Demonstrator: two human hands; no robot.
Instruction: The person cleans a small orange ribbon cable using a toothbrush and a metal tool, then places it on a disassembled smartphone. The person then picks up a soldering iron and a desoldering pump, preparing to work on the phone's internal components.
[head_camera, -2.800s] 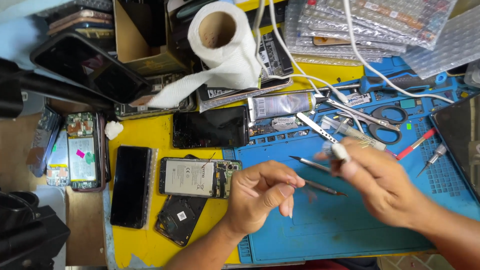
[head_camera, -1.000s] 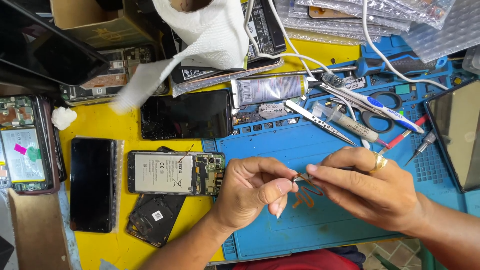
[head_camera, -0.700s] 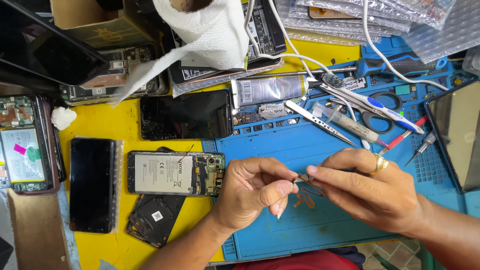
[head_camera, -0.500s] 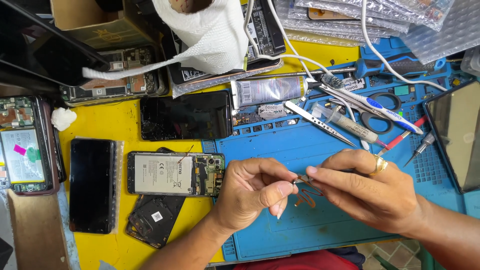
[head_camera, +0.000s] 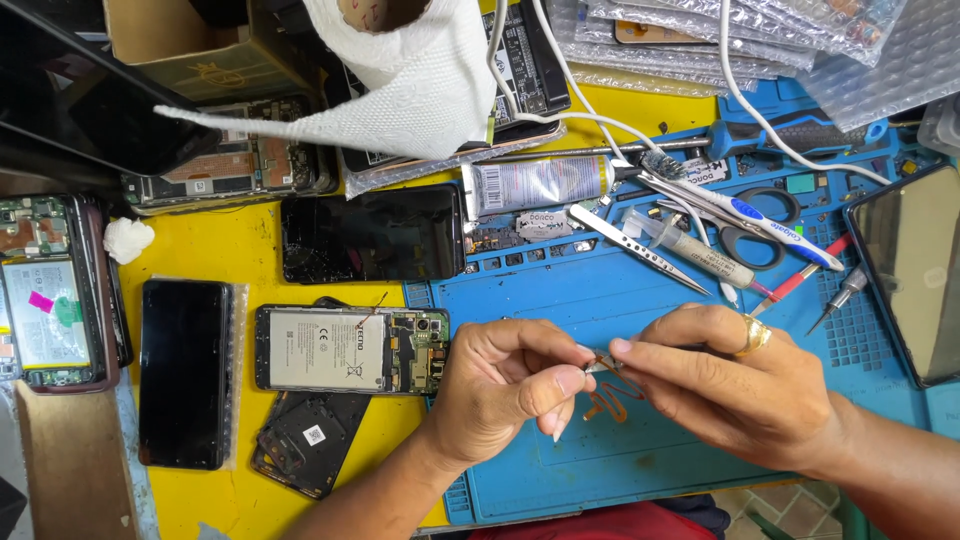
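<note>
A dark phone screen (head_camera: 186, 372) lies on the yellow table's left; a cracked black screen (head_camera: 372, 235) lies above an opened phone's white battery label (head_camera: 325, 350).

Blue mat (head_camera: 640, 470): bare strip between hands and tools. Obstacles: tweezers (head_camera: 640, 250), scissors (head_camera: 745, 225), syringe (head_camera: 700, 250) behind; opened phone (head_camera: 350, 350) left; dark screen (head_camera: 915, 270) right.

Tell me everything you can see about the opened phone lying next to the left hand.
The opened phone lies flat and lengthwise on the yellow table, its back cover off. A large pale battery with a printed label fills most of it; at its right end a green circuit board with small metal parts shows. A thin reddish wire curls up from its top edge. Its right end overlaps the blue mat, close to the left hand; whether they touch is unclear.
</note>
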